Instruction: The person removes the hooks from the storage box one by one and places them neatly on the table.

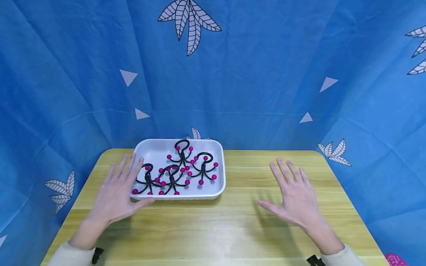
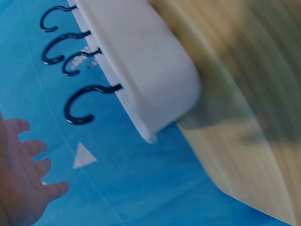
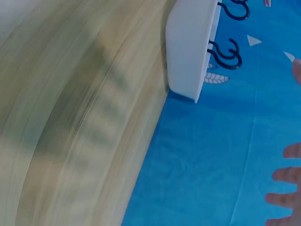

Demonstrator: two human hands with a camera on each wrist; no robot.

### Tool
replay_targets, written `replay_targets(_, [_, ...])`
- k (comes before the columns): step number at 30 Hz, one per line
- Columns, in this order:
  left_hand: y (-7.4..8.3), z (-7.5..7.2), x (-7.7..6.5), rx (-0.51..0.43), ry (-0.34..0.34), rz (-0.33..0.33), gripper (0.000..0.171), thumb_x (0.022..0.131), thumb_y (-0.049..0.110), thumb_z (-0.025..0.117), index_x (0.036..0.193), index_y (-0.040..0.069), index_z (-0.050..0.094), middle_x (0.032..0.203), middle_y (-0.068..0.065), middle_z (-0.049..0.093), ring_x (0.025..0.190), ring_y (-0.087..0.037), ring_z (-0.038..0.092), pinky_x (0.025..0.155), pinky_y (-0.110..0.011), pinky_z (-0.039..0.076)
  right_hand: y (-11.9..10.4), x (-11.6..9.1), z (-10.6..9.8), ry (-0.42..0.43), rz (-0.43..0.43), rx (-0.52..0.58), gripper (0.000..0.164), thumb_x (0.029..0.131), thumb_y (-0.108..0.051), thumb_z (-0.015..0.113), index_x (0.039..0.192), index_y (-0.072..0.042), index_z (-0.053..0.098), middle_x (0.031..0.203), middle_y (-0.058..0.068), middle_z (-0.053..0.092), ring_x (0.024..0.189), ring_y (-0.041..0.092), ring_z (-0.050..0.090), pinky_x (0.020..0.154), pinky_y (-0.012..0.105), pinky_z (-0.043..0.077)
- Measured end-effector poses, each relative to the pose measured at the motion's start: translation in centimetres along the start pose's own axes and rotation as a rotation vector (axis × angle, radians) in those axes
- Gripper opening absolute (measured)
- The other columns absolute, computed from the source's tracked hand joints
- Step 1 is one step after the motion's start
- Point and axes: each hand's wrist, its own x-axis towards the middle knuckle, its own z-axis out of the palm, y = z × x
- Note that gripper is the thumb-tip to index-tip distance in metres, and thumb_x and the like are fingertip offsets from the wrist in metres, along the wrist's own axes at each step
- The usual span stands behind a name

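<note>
Gripping nothing, left hand (image 1: 117, 190) and right hand (image 1: 297, 201) spread wide, while black hooks (image 1: 203, 168) in the tray (image 1: 189, 197) at the tabletop's (image 1: 213, 229) back edge look light, stiff, best held by their stems (image 1: 171, 180).

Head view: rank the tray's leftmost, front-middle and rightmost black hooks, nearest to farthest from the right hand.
From the right hand:
1. Rightmost hook, right side of the tray
2. Front-middle hook, toward the front
3. Leftmost hook, beside the left hand

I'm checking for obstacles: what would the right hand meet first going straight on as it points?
Likely the blue curtain beyond the table; no object stands ahead of the right hand, though depth is unclear.
</note>
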Motion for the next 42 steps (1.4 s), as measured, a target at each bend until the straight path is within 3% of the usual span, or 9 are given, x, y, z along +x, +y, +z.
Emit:
replay_targets(5, [-1.7, 0.7, -0.7, -0.002, -0.018, -0.025, 0.125, 0.08, 0.075, 0.072, 0.171, 0.012, 0.014, 0.177, -0.022, 0.019, 0.166, -0.042, 0.016, 0.127, -0.069, 0.026, -1.4, 0.9, 0.9, 0.043, -0.045, 0.039, 0.113, 0.085, -0.096, 0.04, 0.165, -0.016, 0.038, 0.165, 0.016, 0.048, 0.151, 0.043, 0.044, 0.125, 0.062, 0.034])
replay_targets(10, [-3.3, 1.7, -1.5, -0.006, -0.022, -0.031, 0.122, 0.083, 0.076, 0.068, 0.171, 0.012, 0.014, 0.177, -0.022, 0.016, 0.168, -0.037, 0.005, 0.129, -0.068, 0.024, -2.8, 2.0, 1.9, 0.086, -0.091, 0.066, 0.113, 0.088, -0.097, 0.024, 0.16, -0.012, 0.044, 0.161, 0.016, 0.053, 0.147, 0.042, 0.05, 0.124, 0.06, 0.037])
replay_targets(14, [-4.2, 2.5, -2.0, -0.022, -0.023, -0.041, 0.117, 0.086, 0.076, 0.065, 0.17, 0.009, 0.018, 0.178, -0.022, 0.015, 0.169, -0.034, 0.0, 0.137, -0.058, 0.003, -3.6, 3.1, 2.5, 0.111, -0.123, 0.073, 0.111, 0.091, -0.094, 0.019, 0.157, -0.01, 0.048, 0.157, 0.016, 0.058, 0.143, 0.041, 0.055, 0.122, 0.06, 0.041])
replay_targets(17, [-4.7, 3.0, -2.2, -0.024, -0.037, -0.057, 0.114, 0.088, 0.075, 0.064, 0.169, 0.008, 0.021, 0.177, -0.023, 0.015, 0.168, -0.037, 0.002, 0.137, -0.046, -0.011, -4.2, 3.8, 2.9, 0.106, -0.137, 0.081, 0.107, 0.093, -0.091, 0.017, 0.156, -0.01, 0.049, 0.155, 0.015, 0.06, 0.142, 0.04, 0.056, 0.121, 0.059, 0.044])
replay_targets(20, [-5.1, 3.6, -2.5, -0.028, -0.058, -0.079, 0.112, 0.089, 0.074, 0.062, 0.169, 0.007, 0.021, 0.177, -0.024, 0.016, 0.168, -0.04, 0.006, 0.137, -0.05, -0.009, -4.7, 4.5, 3.3, 0.091, -0.143, 0.091, 0.106, 0.094, -0.09, 0.017, 0.155, -0.01, 0.051, 0.153, 0.014, 0.062, 0.14, 0.039, 0.058, 0.119, 0.058, 0.046])
replay_targets(23, [-5.6, 4.3, -2.6, -0.032, -0.074, -0.095, 0.112, 0.09, 0.075, 0.061, 0.169, 0.007, 0.019, 0.177, -0.024, 0.015, 0.167, -0.041, 0.008, 0.135, -0.064, 0.008, -5.2, 5.2, 3.7, 0.075, -0.159, 0.098, 0.104, 0.095, -0.09, 0.02, 0.154, -0.01, 0.053, 0.15, 0.013, 0.064, 0.137, 0.038, 0.061, 0.118, 0.057, 0.048])
replay_targets(27, [-6.1, 5.2, -2.7, -0.032, -0.101, -0.11, 0.113, 0.091, 0.075, 0.06, 0.17, 0.007, 0.016, 0.177, -0.024, 0.012, 0.167, -0.042, 0.007, 0.128, -0.071, 0.024, -5.8, 6.1, 4.1, 0.039, -0.181, 0.097, 0.096, 0.095, -0.086, 0.037, 0.153, -0.012, 0.054, 0.143, 0.011, 0.068, 0.132, 0.036, 0.064, 0.115, 0.054, 0.051])
replay_targets(32, [-6.1, 6.3, -2.4, -0.033, -0.131, -0.12, 0.111, 0.092, 0.074, 0.06, 0.17, 0.007, 0.016, 0.177, -0.023, 0.01, 0.167, -0.042, 0.007, 0.128, -0.071, 0.023, -6.8, 7.3, 4.4, -0.019, -0.18, 0.09, 0.088, 0.089, -0.076, 0.06, 0.151, -0.014, 0.056, 0.133, 0.011, 0.072, 0.124, 0.035, 0.068, 0.106, 0.052, 0.056])
replay_targets(42, [-6.2, 7.2, -2.6, -0.038, -0.126, -0.132, 0.109, 0.093, 0.075, 0.056, 0.169, 0.007, 0.019, 0.176, -0.025, 0.018, 0.166, -0.043, 0.014, 0.129, -0.069, 0.022, -8.4, 9.7, 5.3, -0.075, -0.189, 0.105, 0.083, 0.09, -0.073, 0.063, 0.15, -0.015, 0.059, 0.134, 0.011, 0.072, 0.124, 0.034, 0.068, 0.104, 0.052, 0.058])
